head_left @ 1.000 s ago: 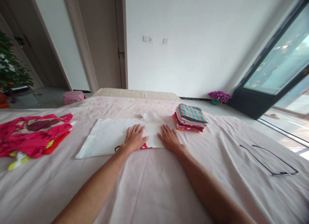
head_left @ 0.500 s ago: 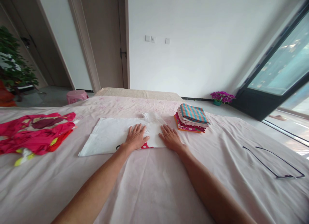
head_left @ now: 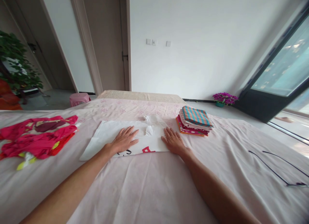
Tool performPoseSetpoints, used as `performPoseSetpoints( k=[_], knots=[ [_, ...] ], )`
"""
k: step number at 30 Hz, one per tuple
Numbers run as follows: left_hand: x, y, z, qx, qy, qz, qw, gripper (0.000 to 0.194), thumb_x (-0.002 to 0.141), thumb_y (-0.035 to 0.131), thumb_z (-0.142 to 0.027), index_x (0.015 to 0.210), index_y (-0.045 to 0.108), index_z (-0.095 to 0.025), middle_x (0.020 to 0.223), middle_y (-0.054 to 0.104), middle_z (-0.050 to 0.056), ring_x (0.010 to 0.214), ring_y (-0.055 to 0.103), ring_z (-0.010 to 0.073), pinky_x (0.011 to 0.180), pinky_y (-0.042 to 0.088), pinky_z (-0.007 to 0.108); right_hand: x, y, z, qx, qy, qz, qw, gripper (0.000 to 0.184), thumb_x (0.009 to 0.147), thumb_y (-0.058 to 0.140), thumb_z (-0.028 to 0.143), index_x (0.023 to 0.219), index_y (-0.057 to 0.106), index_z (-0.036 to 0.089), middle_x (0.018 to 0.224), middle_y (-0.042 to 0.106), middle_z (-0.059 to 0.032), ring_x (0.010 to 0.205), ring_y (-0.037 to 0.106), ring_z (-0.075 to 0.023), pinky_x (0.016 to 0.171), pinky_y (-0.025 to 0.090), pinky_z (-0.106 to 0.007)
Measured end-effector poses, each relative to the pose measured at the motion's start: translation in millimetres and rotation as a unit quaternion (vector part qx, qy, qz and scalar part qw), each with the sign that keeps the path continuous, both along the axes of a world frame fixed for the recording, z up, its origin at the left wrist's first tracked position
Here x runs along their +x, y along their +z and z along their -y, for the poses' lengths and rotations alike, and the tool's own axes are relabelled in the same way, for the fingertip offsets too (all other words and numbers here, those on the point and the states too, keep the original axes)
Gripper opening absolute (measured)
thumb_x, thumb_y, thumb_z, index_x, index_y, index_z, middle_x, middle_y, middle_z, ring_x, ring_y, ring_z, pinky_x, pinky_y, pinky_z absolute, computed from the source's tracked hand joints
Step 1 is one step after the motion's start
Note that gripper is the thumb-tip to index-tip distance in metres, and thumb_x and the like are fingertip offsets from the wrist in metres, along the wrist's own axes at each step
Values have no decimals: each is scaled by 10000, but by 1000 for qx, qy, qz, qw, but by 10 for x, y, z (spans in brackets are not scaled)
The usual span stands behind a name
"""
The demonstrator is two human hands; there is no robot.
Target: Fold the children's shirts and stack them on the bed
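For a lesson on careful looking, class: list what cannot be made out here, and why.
Head view:
- dark print on the white cloth: partly hidden by the left hand

Head view:
- glasses: cut off by the right edge

Head view:
- wall switch: too small for any markings

The bare left hand and bare right hand lie palm down, apart, forearms stretched forward.
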State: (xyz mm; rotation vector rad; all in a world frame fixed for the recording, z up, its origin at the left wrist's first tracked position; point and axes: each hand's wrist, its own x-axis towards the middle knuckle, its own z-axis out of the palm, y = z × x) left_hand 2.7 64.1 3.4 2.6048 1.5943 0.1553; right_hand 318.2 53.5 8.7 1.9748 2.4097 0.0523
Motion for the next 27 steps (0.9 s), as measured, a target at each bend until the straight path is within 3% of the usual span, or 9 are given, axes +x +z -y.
performPoseSetpoints(
  k=[6,9,15,18,22,27],
  knots=[
    [-905,-88,-191,9,155,-29,987,649,974,296,-568,1553,309,-274,1645,227,110,1510,202,296,1181,169,530,30,17,-56,1,19,17,1000,669,1026,221,495,1578,238,117,1643,174,-110,1518,141,-285,1203,159,-503],
    [-1212,-148,-275,28,231,-39,972,653,967,291,-572,1545,326,-269,1641,237,120,1491,242,326,1151,225,537,38,63,-187,11,12,10,1000,634,1023,271,485,1541,327,125,1621,264,-131,1499,210,-288,1189,189,-492],
    [-1418,-125,-519,55,268,-27,961,588,979,288,-423,1503,384,-176,1554,407,145,1394,419,284,1118,331,438,-91,265,-754,26,-29,-69,997,479,1002,345,369,1400,503,155,1410,561,-154,1285,518,-277,1059,372,-385],
    [-1502,-102,-707,44,276,-5,960,576,959,310,-322,1491,386,-114,1509,471,143,1369,459,245,1107,360,352,-214,329,-1078,-1,-60,-130,990,475,977,372,333,1405,513,181,1362,608,-124,1222,568,-260,985,426,-347],
    [-1605,-84,-917,39,282,4,958,604,916,384,-299,1496,393,-130,1487,491,142,1320,508,255,1053,419,342,-358,314,-1392,-7,-87,-149,985,510,932,434,338,1406,518,173,1300,645,-132,1183,583,-264,932,458,-351],
    [-1664,-11,-1025,39,259,-19,965,504,856,464,-324,1325,599,-198,1307,638,109,1212,577,261,1021,434,340,-415,265,-1586,-11,-123,-186,975,450,796,586,289,1231,664,205,1202,688,-131,1128,608,-292,895,473,-382]
  ],
)
